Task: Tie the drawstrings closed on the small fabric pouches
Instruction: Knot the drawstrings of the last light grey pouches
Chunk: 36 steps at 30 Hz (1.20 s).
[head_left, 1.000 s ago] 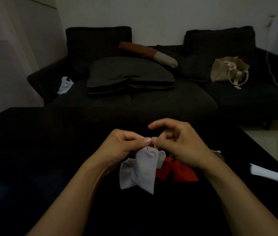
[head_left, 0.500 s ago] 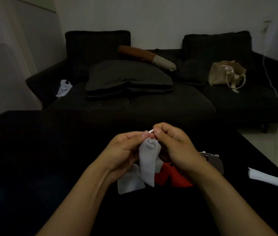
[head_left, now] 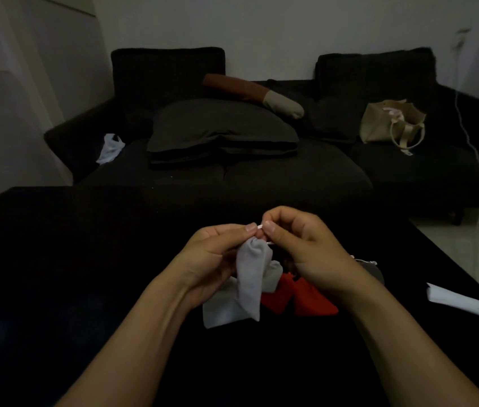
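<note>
Head view. The left hand (head_left: 217,259) and the right hand (head_left: 302,248) meet above the near middle of the dark table (head_left: 56,259). Both have fingers curled. Each pinches the white drawstring (head_left: 259,227) between thumb and forefinger, and a short length of cord shows between the two thumbnails. The grey pouch (head_left: 251,277) hangs from this grip with its neck gathered at the top and its body drooping toward the table.

Handling, as a judgement: the pouch is light and limp and gives no resistance, so it cannot be steadied by its body. The cord is thin and probably slick. Take hold at the cord ends close to the gathered neck, and keep tension on both sides while the knot forms.

More pouches lie just behind and below the hands: a pale one (head_left: 220,306) at the left and red ones (head_left: 305,301) at the right.

Limits of the view: the room is dim. The knot itself, if any, is covered by the fingertips, so its state cannot be told. The right hand hides part of the red pouches and most of a darker pouch (head_left: 370,268) beside its wrist. A white sheet (head_left: 467,304) is cut off by the right edge.
</note>
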### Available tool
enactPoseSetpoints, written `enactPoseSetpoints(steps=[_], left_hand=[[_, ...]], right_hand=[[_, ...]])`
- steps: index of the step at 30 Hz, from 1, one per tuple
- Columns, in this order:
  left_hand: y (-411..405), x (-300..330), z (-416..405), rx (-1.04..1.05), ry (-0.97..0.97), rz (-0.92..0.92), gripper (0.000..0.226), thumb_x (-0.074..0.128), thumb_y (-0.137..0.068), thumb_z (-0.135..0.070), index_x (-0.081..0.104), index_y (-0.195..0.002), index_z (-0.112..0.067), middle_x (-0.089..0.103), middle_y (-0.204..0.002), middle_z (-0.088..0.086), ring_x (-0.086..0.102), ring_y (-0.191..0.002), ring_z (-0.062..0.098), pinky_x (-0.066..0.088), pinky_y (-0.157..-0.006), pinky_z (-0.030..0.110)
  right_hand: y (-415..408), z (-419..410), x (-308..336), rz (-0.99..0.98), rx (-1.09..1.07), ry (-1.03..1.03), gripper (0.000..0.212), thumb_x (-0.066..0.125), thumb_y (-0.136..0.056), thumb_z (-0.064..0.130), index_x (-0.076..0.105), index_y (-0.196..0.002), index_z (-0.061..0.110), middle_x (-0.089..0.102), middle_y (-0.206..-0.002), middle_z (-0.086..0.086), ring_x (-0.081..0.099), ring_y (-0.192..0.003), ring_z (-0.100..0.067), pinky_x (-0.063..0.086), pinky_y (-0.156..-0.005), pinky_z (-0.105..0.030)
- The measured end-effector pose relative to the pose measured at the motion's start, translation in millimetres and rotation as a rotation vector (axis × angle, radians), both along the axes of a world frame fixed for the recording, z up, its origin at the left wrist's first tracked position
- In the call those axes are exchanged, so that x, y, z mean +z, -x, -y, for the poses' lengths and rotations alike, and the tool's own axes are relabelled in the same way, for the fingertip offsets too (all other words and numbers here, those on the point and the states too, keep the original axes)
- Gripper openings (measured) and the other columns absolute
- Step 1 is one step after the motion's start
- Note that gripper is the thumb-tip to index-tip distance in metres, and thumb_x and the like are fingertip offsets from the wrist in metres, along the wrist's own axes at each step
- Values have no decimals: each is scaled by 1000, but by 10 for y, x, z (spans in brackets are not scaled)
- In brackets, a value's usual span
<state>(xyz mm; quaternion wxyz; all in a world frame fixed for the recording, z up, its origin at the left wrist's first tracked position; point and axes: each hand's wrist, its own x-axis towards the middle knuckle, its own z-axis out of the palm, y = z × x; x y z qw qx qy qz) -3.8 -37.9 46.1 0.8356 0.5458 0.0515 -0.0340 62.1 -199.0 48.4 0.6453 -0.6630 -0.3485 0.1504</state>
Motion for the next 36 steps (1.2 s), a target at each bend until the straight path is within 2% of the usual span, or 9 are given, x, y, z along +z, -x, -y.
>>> enactPoseSetpoints(steps=[4, 11, 15, 18, 22, 25, 30, 33, 36], left_hand=[[-7, -9, 27, 17, 74, 2, 17, 68, -76, -18, 79, -81, -7, 74, -83, 11, 72, -77, 15, 59, -67, 28], [-33, -47, 67, 80, 178, 11, 26, 68, -75, -14, 67, -95, 2, 66, -86, 15, 66, -81, 20, 59, -74, 32], [-40, -67, 61, 108, 142, 9, 13, 70, -71, -13, 74, -81, -5, 70, -79, 10, 69, -73, 14, 58, -70, 28], [-57, -87, 39, 156, 81, 23, 2, 74, -66, -13, 74, -68, -13, 69, -72, 7, 67, -64, 11, 56, -59, 24], [-75, -104, -22, 215, 12, 77, 23, 78, -64, -13, 75, -87, -13, 77, -87, 9, 73, -77, 15, 57, -65, 25], [-55, -94, -40, 234, -120, 156, 20, 77, -68, -16, 78, -88, -14, 77, -88, 11, 74, -79, 15, 56, -64, 20], [-36, -97, -62, 232, -445, 250, 11, 71, -84, -11, 78, -94, -12, 78, -90, 7, 75, -86, 17, 56, -70, 20], [-28, -102, -29, 165, -499, 271, 11, 70, -86, -6, 77, -94, -10, 77, -89, 11, 74, -86, 22, 58, -72, 25], [-17, -102, -19, 78, -580, 269, 13, 74, -82, -4, 74, -95, -7, 75, -87, 15, 71, -80, 23, 58, -71, 26]], right_hand=[[-8, -11, 5, -146, 47, 2, 30, 48, -102, 23, 64, -77, 28, 55, -67, 7, 45, -57, -5, 33, -46, -19], [18, -70, -31, -294, 74, -92, 24, 47, -101, 24, 62, -82, 23, 52, -64, 7, 41, -53, -3, 30, -42, -17], [17, -42, -21, -105, 3, -35, 21, 51, -100, 21, 63, -83, 26, 57, -71, 3, 48, -58, -7, 35, -48, -21], [-6, 0, 8, 12, -39, -44, 10, 58, -96, 15, 68, -94, 15, 68, -77, -1, 62, -66, -4, 47, -56, -14], [-94, 178, 85, 178, -86, 161, 10, 69, -88, 14, 75, -95, 17, 75, -87, -8, 71, -82, -20, 58, -75, -30], [-100, 267, 148, 305, -90, 300, 8, 70, -88, 13, 77, -87, 16, 75, -83, -1, 71, -80, -11, 56, -72, -22], [16, 204, 249, 531, -164, 363, 7, 68, -89, 18, 73, -85, 20, 71, -78, 8, 65, -76, 3, 48, -66, -11], [85, 148, 292, 648, -170, 459, 7, 68, -89, 29, 72, -88, 24, 66, -84, 9, 62, -78, -2, 51, -69, -19], [108, 121, 313, 736, -187, 571, 4, 71, -88, 27, 73, -90, 24, 63, -90, 9, 59, -85, -4, 53, -78, -29]])
